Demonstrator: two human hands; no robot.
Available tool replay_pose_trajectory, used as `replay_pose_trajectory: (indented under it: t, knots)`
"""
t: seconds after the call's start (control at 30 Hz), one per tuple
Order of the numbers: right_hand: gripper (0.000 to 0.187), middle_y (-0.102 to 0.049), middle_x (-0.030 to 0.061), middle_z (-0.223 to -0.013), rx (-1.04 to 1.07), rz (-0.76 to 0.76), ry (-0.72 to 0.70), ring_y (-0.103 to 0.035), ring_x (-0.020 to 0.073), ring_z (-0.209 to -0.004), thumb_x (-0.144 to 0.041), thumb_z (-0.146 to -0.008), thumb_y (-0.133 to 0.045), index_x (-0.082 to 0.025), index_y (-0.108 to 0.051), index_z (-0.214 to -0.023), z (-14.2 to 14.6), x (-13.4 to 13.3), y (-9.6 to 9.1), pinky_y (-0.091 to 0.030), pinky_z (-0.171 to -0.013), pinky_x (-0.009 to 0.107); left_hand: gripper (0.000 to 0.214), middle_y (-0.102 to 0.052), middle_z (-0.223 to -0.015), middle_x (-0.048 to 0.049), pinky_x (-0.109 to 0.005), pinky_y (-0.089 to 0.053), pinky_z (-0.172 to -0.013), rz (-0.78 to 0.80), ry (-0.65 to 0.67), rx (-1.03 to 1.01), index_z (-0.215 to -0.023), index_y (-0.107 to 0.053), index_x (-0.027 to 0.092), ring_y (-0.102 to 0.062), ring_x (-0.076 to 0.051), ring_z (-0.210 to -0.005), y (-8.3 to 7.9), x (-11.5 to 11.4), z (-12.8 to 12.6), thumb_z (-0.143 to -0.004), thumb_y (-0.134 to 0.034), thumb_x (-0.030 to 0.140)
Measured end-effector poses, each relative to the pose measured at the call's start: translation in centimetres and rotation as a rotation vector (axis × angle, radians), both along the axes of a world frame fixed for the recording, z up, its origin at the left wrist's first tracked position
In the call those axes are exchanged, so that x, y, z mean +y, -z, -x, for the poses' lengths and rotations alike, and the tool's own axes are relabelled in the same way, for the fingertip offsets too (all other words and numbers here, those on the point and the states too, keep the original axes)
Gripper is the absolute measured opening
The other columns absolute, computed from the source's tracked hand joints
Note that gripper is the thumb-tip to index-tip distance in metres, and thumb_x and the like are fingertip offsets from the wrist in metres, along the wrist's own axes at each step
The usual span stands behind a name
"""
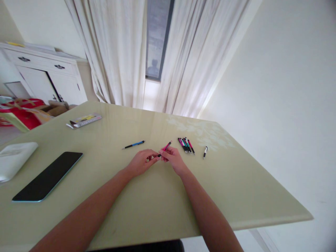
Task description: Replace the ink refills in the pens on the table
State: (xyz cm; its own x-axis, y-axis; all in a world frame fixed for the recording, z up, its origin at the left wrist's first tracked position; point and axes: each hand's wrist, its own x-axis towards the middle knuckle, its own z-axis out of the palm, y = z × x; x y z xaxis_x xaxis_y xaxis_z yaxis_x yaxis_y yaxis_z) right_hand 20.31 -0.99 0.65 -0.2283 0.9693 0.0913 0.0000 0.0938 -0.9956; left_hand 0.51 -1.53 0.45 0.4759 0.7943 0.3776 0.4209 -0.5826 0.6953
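Both my hands meet over the middle of the pale green table [236, 189], pinching a pink and black pen [166, 146]. My right hand [173, 159] grips the pen's lower part, and its pink upper end sticks out away from me. My left hand [141, 161] has its fingertips closed on the pen's near end. A blue and black pen [133, 144] lies alone on the table just beyond my left hand. A small bunch of several coloured pens [186, 145] lies to the right of my right hand. A white and black pen [205, 152] lies a little further right.
A dark tablet [48, 176] lies flat at the left, with a white object [13, 159] at the table's left edge. A flat box [84, 120] rests near the far left edge. Curtains, a window and a white cabinet [44, 73] stand behind the table.
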Motion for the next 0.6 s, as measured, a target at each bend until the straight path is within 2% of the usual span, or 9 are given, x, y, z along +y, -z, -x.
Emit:
replay_pose_trajectory:
  t: [0.07,0.1,0.2,0.27,0.3,0.37,0.43,0.6]
  knots:
    - [0.042,-0.058,-0.0016,-0.062,-0.082,-0.046,0.032,-0.049,0.0119,-0.053,-0.06,-0.081,-0.072,-0.019,-0.064,-0.08,-0.2,0.3,0.2,-0.038,-0.052,0.024,0.037,-0.074,-0.095,-0.0068,-0.033,-0.048,-0.08,-0.036,-0.065,0.018,-0.104,-0.076,0.023,-0.064,-0.022,-0.085,0.0,0.5,0.5,-0.1,-0.048,0.047]
    - [0.044,-0.056,-0.0016,-0.062,-0.101,-0.071,0.1,-0.048,0.0122,-0.052,-0.063,-0.084,-0.067,-0.019,-0.062,-0.077,-0.7,0.5,0.1,-0.036,-0.051,0.025,0.038,-0.074,-0.099,-0.0076,-0.035,-0.048,-0.084,-0.059,-0.142,0.03,-0.106,-0.075,0.023,-0.064,-0.023,-0.089,0.1,0.9,0.9,-0.101,-0.046,0.046]
    - [0.054,-0.056,0.001,-0.061,-0.197,-0.112,0.434,-0.049,0.0154,-0.053,-0.067,-0.095,-0.042,-0.021,-0.057,-0.073,-3.7,1.4,-0.6,-0.036,-0.053,0.028,0.032,-0.072,-0.106,-0.0114,-0.043,-0.044,-0.093,-0.142,-0.493,0.154,-0.108,-0.075,0.022,-0.061,-0.029,-0.097,0.5,2.1,2.9,-0.098,-0.048,0.036]
    - [0.048,-0.064,0.0052,-0.069,-0.428,-0.146,0.693,-0.057,0.0197,-0.063,-0.06,-0.097,-0.043,-0.019,-0.064,-0.082,-6.7,1.9,-1.2,-0.039,-0.06,0.03,0.031,-0.07,-0.116,-0.0145,-0.051,-0.039,-0.095,-0.166,-0.714,0.273,-0.115,-0.073,0.023,-0.056,-0.037,-0.108,0.7,2.5,4.1,-0.093,-0.053,0.03]
    - [0.042,-0.069,0.0078,-0.078,-0.56,-0.141,0.823,-0.061,0.0225,-0.072,-0.055,-0.096,-0.047,-0.018,-0.068,-0.091,-8.1,2.0,-1.4,-0.041,-0.066,0.031,0.031,-0.069,-0.117,-0.0154,-0.054,-0.038,-0.095,-0.152,-0.763,0.315,-0.115,-0.073,0.023,-0.055,-0.039,-0.11,0.9,2.7,4.5,-0.092,-0.053,0.027]
    - [0.035,-0.073,0.0128,-0.097,-0.778,-0.086,0.956,-0.064,0.0266,-0.089,-0.041,-0.096,-0.048,-0.017,-0.069,-0.111,-10.5,2.2,-1.4,-0.041,-0.076,0.034,0.031,-0.069,-0.115,-0.0156,-0.056,-0.036,-0.094,-0.105,-0.755,0.367,-0.112,-0.074,0.022,-0.055,-0.04,-0.109,1.1,2.7,5.0,-0.092,-0.05,0.023]
    - [0.035,-0.072,0.0161,-0.111,-0.915,-0.068,0.982,-0.064,0.0283,-0.1,-0.031,-0.095,-0.048,-0.016,-0.067,-0.121,-12.0,2.3,-1.0,-0.041,-0.082,0.035,0.031,-0.07,-0.112,-0.0142,-0.054,-0.036,-0.094,-0.07,-0.675,0.38,-0.109,-0.075,0.023,-0.057,-0.038,-0.106,1.2,2.7,4.9,-0.094,-0.048,0.021]
    - [0.033,-0.071,0.0168,-0.113,-1.087,-0.122,0.916,-0.062,0.0287,-0.105,-0.023,-0.094,-0.05,-0.014,-0.069,-0.119,-12.9,2.6,0.3,-0.041,-0.087,0.036,0.029,-0.069,-0.111,-0.0101,-0.048,-0.038,-0.094,-0.101,-0.506,0.327,-0.11,-0.074,0.025,-0.059,-0.033,-0.106,1.3,2.8,3.8,-0.096,-0.048,0.021]
